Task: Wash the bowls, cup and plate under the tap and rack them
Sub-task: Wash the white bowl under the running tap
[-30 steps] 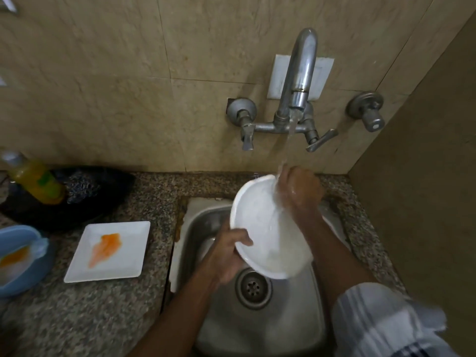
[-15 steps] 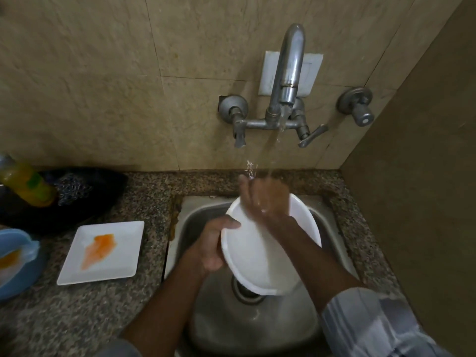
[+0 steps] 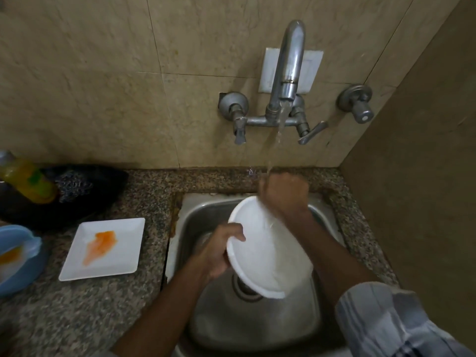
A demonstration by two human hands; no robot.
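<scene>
i see a white bowl (image 3: 268, 251) held over the steel sink (image 3: 206, 217), tilted on edge so that its open face turns up and toward me; its long axis runs from the far rim, under the stream, down to the near-right rim above the drain (image 3: 244, 289). my left hand (image 3: 219, 251) grasps the bowl's left rim, thumb hooked over the edge and fingers curled behind it. my right hand (image 3: 283, 193) sits at the far rim directly under the water, blurred; it touches the bowl's far edge, but i cannot tell whether the fingers are clenched or flat. the tap (image 3: 288, 63) on the tiled wall runs, its stream landing on that hand.

compared with half a second ago, the bowl is tipped steeper, with its near rim swung to the right, and the right hand has shifted from the bowl's inner face to the far edge. the left hand keeps the same grip.

on the speckled desk (image 3: 103, 318) left of the sink lies a square white plate (image 3: 105, 249) smeared with orange, flat, its corners pointing roughly left-right and near-far. a blue bowl (image 3: 15, 264) with orange residue sits at the left edge, cut off by the frame. far-left, a yellow bottle (image 3: 28, 181) leans on a dark heap (image 3: 85, 191). its green label is too blurred to read; no other writing is legible.
</scene>
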